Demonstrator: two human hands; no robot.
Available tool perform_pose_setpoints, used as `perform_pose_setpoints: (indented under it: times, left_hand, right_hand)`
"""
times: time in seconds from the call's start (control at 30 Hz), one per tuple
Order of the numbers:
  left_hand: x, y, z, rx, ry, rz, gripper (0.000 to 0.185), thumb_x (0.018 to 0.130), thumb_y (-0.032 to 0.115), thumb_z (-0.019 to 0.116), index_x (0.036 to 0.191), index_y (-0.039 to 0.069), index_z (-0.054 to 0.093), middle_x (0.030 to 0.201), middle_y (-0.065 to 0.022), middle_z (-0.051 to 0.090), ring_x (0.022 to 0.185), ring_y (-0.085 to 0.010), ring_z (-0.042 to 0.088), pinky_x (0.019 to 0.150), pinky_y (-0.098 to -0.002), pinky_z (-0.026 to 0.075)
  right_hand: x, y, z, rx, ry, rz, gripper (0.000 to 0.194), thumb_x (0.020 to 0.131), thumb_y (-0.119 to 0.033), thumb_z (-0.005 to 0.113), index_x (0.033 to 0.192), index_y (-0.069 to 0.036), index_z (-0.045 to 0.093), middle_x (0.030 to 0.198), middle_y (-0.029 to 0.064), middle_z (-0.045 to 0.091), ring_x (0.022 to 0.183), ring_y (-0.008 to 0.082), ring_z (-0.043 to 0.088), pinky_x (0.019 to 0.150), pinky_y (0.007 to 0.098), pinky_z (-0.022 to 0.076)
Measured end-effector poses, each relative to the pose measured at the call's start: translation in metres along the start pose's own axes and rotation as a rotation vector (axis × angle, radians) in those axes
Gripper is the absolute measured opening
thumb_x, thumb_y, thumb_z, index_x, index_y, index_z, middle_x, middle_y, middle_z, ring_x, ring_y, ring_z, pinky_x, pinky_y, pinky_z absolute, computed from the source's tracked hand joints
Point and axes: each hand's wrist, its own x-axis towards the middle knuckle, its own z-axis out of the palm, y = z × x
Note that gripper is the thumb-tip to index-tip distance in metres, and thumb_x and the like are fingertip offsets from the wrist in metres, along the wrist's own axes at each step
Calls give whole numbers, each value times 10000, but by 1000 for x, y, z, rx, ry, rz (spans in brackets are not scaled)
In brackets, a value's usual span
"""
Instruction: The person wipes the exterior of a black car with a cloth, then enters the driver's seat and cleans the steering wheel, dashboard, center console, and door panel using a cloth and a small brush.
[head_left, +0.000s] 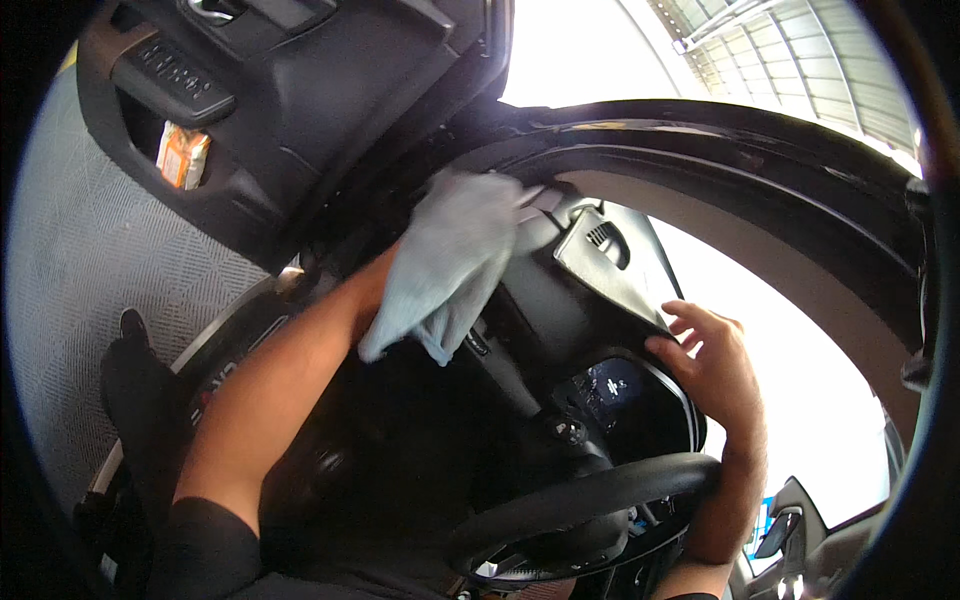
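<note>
A grey-blue cloth (461, 255), blurred, covers my left hand (381, 281), whose fingers are hidden in its folds. The cloth is by the door end of the black dashboard (540, 300), near the open car door's hinge side. My right hand (709, 360), fingers spread, touches the top edge of the dashboard above the instrument cluster (615, 390) and holds nothing. A side air vent (600, 236) lies between the cloth and my right hand. Below the cluster, the steering wheel (592, 491) passes under my right forearm.
The open driver's door (345, 97) stands at the upper left, with an orange and white packet (182, 156) in its pocket. A door sill (225, 319) and patterned floor (82, 225) lie at the left. The windshield pillar (735, 202) arches across the upper right.
</note>
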Motion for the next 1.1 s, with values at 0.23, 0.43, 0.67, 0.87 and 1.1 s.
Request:
perform_pose_setpoints:
  times: [0.23, 0.43, 0.67, 0.87, 1.1]
  left_hand:
    - [-27, -78, 32, -865, -56, -559, 338, 1064, 337, 667, 1264, 66, 638, 1173, -98, 679, 994, -245, 693, 927, -414, 594]
    - [-116, -97, 70, -423, -32, -767, 339, 1081, 353, 627, 1277, 76, 639, 1190, -102, 678, 1055, -264, 682, 962, -437, 570]
    - [-127, -12, 114, 279, 177, -202, 312, 1097, 326, 588, 1295, 91, 642, 1224, -115, 681, 1121, -286, 670, 1026, -468, 534]
    - [-179, -157, 65, 433, 386, 107, 535, 1071, 362, 633, 1489, 58, 497, 1448, -160, 583, 1365, -330, 540, 1197, -497, 381]
    - [-214, -109, 177, 482, 539, -65, 747, 1040, 341, 667, 1629, -2, 362, 1580, -206, 524, 1467, -350, 510, 1258, -504, 363]
  right_hand:
    - [-3, -3, 0, 9, 42, -30, 442, 913, -108, 836, 1332, -30, 719, 1110, 180, 786, 961, 266, 754, 829, 407, 632]
    - [0, -1, 1, 11, 2, -188, 537, 926, -338, 860, 1340, -24, 724, 1154, 212, 780, 988, 305, 763, 843, 439, 635]
    - [-48, 32, 2, 108, 524, -147, 421, 978, -281, 815, 1289, -11, 726, 1205, 227, 765, 1067, 345, 763, 882, 452, 643]
    - [-150, 33, 19, 117, 1101, -311, 326, 980, -217, 787, 1154, 56, 754, 1121, 242, 772, 1068, 359, 760, 942, 437, 593]
    - [-297, 100, 140, 222, 1147, 262, 297, 1014, -162, 700, 1201, 66, 735, 1210, 263, 748, 1123, 409, 741, 992, 452, 584]
